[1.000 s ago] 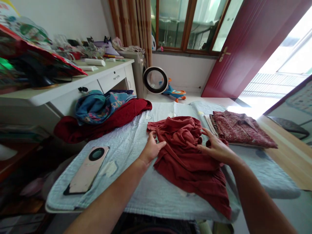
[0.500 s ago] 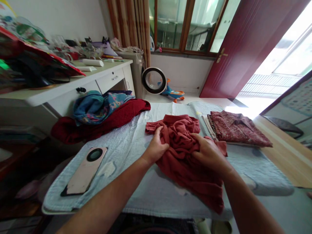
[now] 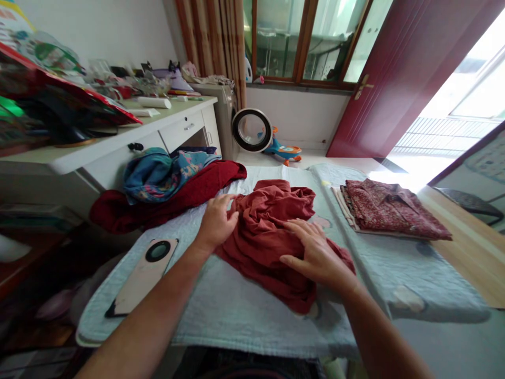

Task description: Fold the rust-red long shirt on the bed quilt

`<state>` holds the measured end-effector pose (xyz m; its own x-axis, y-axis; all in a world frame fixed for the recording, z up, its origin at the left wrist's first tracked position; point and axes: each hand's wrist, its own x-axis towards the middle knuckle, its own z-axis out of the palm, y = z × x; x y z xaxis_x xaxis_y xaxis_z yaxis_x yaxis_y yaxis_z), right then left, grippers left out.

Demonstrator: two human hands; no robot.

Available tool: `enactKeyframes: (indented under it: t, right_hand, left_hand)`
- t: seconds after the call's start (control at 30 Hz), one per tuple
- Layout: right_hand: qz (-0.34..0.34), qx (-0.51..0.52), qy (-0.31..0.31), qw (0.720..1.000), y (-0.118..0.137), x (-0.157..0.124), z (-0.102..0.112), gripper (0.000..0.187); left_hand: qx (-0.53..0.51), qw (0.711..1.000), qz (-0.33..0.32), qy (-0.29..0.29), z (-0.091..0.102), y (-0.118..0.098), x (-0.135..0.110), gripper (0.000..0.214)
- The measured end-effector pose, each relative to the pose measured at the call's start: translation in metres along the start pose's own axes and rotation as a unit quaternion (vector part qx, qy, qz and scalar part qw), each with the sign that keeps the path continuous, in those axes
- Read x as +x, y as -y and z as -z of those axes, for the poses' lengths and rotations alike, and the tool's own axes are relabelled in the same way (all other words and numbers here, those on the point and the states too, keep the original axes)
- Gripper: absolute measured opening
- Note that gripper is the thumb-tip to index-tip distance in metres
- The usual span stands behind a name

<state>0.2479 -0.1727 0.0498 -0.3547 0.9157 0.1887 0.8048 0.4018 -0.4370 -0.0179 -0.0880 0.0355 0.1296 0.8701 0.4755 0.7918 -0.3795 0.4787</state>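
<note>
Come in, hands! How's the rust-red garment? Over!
Left hand at its left edge, right hand spread on top. Rust-red garment rumpled. Phone apart, off left.

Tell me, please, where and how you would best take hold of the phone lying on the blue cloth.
I would pinch the phone across its two long edges beside the round camera ring, coming from above at its far end. It lies flat, ring up, so its edges offer the likeliest hold; in this view the left forearm hides part of the near end.
</note>
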Motion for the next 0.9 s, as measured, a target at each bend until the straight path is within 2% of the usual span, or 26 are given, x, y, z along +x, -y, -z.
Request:
enactKeyframes:
  t: [0.1,0.13,0.2,0.27,0.3,0.4,0.5,0.6,0.67,0.73,0.8,0.9]
  right_hand:
    - [-0.032,-0.043,0.015,0.998,-0.027,-0.008,0.015,0.079]
    - [-0.045,-0.038,0.031,0.998,-0.032,-0.01,0.018,0.075]
    - [-0.069,-0.009,0.073,0.995,-0.036,-0.012,0.02,0.053]
    - [-0.082,0.031,0.096,0.991,-0.031,-0.014,0.02,0.033]
    - [-0.082,0.055,0.096,0.99,-0.025,-0.014,0.019,0.028]
    - [-0.045,0.157,0.082,0.983,-0.006,-0.014,0.018,0.029]
    - [0.011,0.276,0.107,0.955,0.002,-0.013,0.018,0.044]
    - [-0.013,0.338,0.069,0.939,-0.01,-0.005,0.016,0.04]
    - [-0.057,0.316,0.008,0.947,-0.027,0.004,0.012,0.032]
    - [-0.095,0.228,-0.041,0.968,-0.046,0.012,0.004,0.025]
    - [-0.119,0.147,-0.042,0.981,-0.062,0.017,-0.007,0.021]
    - [-0.135,0.109,-0.032,0.984,-0.073,0.022,-0.03,0.025]
  left_hand:
    - [-0.109,0.977,-0.135,0.126,0.001,-0.031,-0.029,0.037]
    - [-0.125,0.963,-0.166,0.17,-0.001,-0.042,-0.037,0.041]
    - [-0.119,0.947,-0.2,0.221,-0.011,-0.059,-0.052,0.066]
    - [-0.095,0.943,-0.206,0.243,-0.023,-0.069,-0.061,0.088]
    - [-0.085,0.946,-0.201,0.241,-0.029,-0.072,-0.064,0.092]
    - [-0.087,0.959,-0.177,0.202,-0.036,-0.071,-0.062,0.078]
    - [-0.128,0.963,-0.169,0.165,-0.02,-0.061,-0.052,0.061]
    - [-0.147,0.966,-0.164,0.132,0.007,-0.042,-0.042,0.052]
    - [-0.12,0.974,-0.157,0.11,0.022,-0.022,-0.039,0.048]
    - [-0.066,0.981,-0.148,0.102,0.03,0.0,-0.039,0.045]
    - [0.012,0.984,-0.139,0.112,0.033,0.022,-0.042,0.042]
    - [0.107,0.976,-0.111,0.151,0.029,0.044,-0.049,0.041]
